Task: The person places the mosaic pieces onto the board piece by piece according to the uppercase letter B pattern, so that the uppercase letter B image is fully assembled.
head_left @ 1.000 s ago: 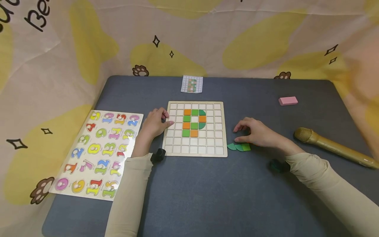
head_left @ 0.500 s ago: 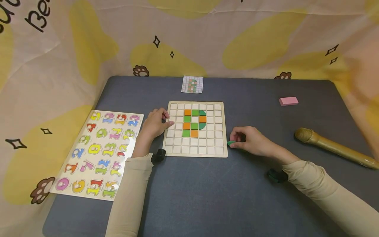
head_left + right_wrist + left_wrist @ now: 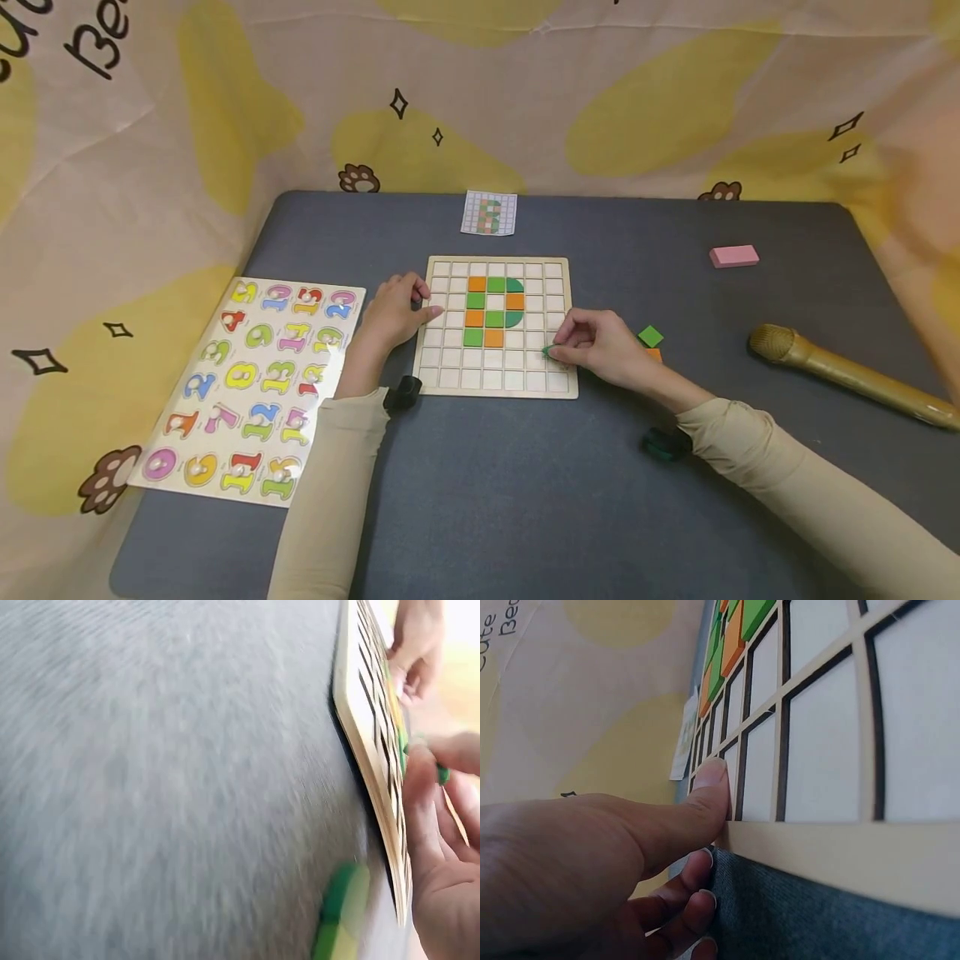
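Note:
My left hand (image 3: pixel 393 313) holds the left edge of the wooden grid board (image 3: pixel 495 394); in the left wrist view its thumb (image 3: pixel 709 780) lies on the rim, with the other fingers curled beside the edge. Orange, light green and dark green tiles form a P-like figure on the board, including an orange tile (image 3: pixel 493 337). Over the board's right side, my right hand (image 3: pixel 604 348) pinches a small dark green tile (image 3: pixel 547 352) between thumb and fingers, which partly hide it. Blurred green tiles (image 3: pixel 341 907) lie on the table in the right wrist view.
Behind the right hand lie a light green square tile (image 3: pixel 650 336) and a partly hidden orange tile (image 3: pixel 655 355). A pattern card (image 3: pixel 489 213) sits beyond the board. A number puzzle (image 3: pixel 247 392) is at left; a gold microphone (image 3: pixel 847 375) and pink block (image 3: pixel 734 257) are at right.
My right hand has picked up a dark green tile from beside the board and carried it left over the grid. The left hand stays at the board's edge.

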